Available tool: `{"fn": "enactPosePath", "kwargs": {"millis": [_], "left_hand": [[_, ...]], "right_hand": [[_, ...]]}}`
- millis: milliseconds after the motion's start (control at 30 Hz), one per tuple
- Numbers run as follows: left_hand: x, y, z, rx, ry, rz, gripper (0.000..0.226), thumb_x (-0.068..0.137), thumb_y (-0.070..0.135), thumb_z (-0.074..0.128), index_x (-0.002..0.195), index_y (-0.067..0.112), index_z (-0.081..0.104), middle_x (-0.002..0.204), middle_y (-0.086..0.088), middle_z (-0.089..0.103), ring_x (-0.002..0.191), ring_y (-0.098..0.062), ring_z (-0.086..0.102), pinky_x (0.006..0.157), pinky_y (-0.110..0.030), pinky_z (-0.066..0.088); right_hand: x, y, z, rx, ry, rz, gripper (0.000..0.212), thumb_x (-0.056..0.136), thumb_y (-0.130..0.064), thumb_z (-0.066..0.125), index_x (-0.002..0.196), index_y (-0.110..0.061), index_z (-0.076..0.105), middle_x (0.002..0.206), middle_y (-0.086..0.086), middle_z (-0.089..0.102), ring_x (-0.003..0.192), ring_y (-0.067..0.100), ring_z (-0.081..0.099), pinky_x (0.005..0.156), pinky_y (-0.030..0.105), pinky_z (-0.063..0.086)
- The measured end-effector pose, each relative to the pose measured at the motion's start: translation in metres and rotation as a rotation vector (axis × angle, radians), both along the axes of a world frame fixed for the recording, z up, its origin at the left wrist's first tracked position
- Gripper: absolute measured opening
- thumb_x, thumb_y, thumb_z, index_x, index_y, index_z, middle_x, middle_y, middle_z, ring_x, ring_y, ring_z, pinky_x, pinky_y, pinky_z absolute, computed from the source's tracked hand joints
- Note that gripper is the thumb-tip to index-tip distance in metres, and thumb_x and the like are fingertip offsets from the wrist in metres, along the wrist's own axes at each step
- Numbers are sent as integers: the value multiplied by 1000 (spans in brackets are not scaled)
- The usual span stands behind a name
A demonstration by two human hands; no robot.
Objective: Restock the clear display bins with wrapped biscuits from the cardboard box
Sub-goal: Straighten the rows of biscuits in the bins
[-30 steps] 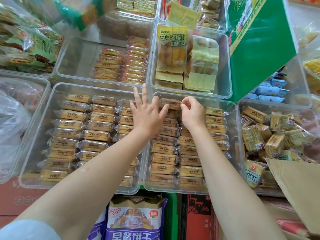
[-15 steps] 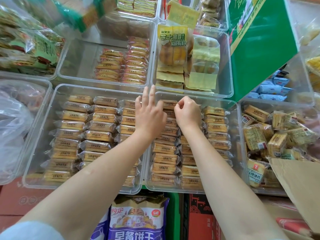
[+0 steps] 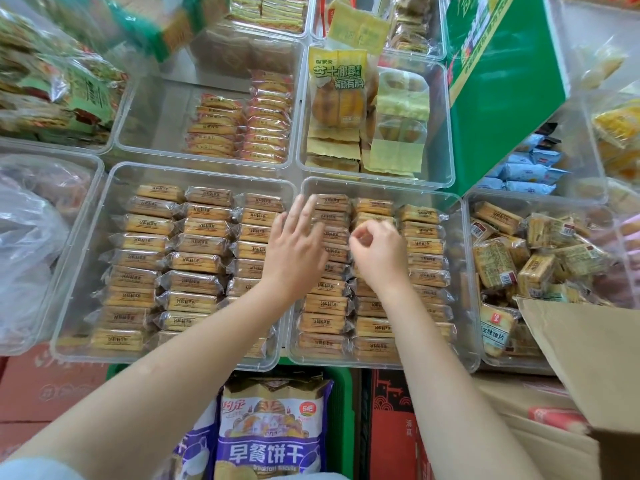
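Hovering hands: left (image 3: pixel 294 251) flat, right (image 3: pixel 377 252) curled empty | bag (image 3: pixel 273 434) reads 早餐饼干

Clear bins (image 3: pixel 194 362) hold golden-brown biscuits (image 3: pixel 201 244) in transparent wrappers. Green box (image 3: pixel 498 109); purple bag (image 3: pixel 270 441); brown carton (image 3: pixel 588 358).

two bins (image 3: pixel 114 174) side by side with biscuits (image 3: pixel 204 244) in rows, cardboard box (image 3: pixel 588 362) to the right, big bag (image 3: pixel 273 434) below the bins

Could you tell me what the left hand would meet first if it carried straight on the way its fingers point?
Most likely the top wrapped biscuit of the left column in the right-hand bin, just beyond the left hand; depth is unclear.
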State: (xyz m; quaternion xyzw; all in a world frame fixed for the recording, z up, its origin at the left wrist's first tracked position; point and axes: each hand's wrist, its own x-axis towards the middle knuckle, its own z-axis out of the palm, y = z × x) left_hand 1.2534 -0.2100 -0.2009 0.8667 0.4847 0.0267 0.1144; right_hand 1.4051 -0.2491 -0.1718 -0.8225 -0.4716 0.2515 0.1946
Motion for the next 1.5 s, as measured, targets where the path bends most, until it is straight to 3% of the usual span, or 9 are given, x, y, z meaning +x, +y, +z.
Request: {"fn": "enactPosePath", "kwargs": {"millis": [167, 300, 433, 633, 733, 933, 1100, 1300, 1500], "left_hand": [[-24, -43, -8, -29, -18, -22, 32, 91, 29, 50, 117, 14, 61, 166, -16, 16, 155, -31, 6, 122, -50, 16], [-34, -66, -5, 18, 79, -24, 54, 94, 39, 34, 135, 13, 57, 167, -18, 10, 155, -34, 4, 120, -51, 19], [-37, -78, 0, 3, 117, 15, 63, 93, 41, 23, 140, 15, 56, 168, -16, 5, 155, -34, 4, 118, -52, 22], [-39, -80, 17, -103, 254, -28, 49, 103, 44, 27, 141, 22, 49, 161, -10, -26, 153, -31, -19, 122, -49, 7], [-49, -90, 18, -117, 256, -89, 50, 104, 45, 28, 146, 23, 45, 166, -10, -19, 153, -30, -20, 122, -49, 7], [-72, -121, 6, -52, 4, -60, 28, 95, 38, 60, 120, 26, 66, 164, -16, 23, 153, -36, 16, 116, -52, 30], [-83, -131, 10, 4, -36, -69, 45, 98, 47, 34, 112, 30, 72, 161, -15, 32, 151, -35, 25, 115, -50, 30], [-78, -133, 19, -54, 63, -76, 61, 99, 54, 16, 133, 31, 61, 168, -11, 13, 155, -31, 5, 121, -50, 20], [-67, -126, 27, -158, 193, -73, 54, 104, 58, 21, 132, 31, 59, 166, -8, -16, 154, -31, -16, 122, -52, 9]], "right_hand": [[-14, -47, -9, -105, -43, 30, 15, 96, -33, 64, 101, -19, 64, 97, -5, 54, 81, 16, 56, 64, 29, 46], [-21, -50, -9, -133, -139, -11, 23, 96, -41, 63, 100, -18, 61, 97, -6, 51, 86, 19, 57, 69, 32, 49], [-24, -46, -12, -139, -101, -33, 16, 100, -29, 58, 92, -15, 61, 99, -4, 59, 84, 19, 56, 65, 30, 41], [-22, -49, -8, -103, -70, -113, 16, 102, -26, 54, 89, -17, 59, 82, -2, 64, 70, 19, 57, 50, 26, 33], [-22, -63, -3, -48, -51, -142, 13, 102, -27, 55, 93, -18, 58, 76, -2, 63, 65, 19, 58, 49, 26, 35], [-37, -90, 5, -238, -28, 46, 23, 96, -41, 61, 88, -19, 60, 93, -5, 58, 82, 16, 57, 64, 30, 43], [-46, -102, 7, -305, -148, 39, 23, 98, -39, 60, 87, -18, 58, 100, -1, 57, 80, 17, 53, 59, 28, 37], [-52, -113, 5, -311, -188, 16, 23, 100, -39, 57, 108, -17, 62, 112, -1, 59, 96, 24, 61, 69, 32, 45], [-46, -110, 4, -284, -77, 22, 15, 101, -29, 56, 91, -19, 59, 108, -1, 60, 86, 18, 54, 69, 30, 41]]}}
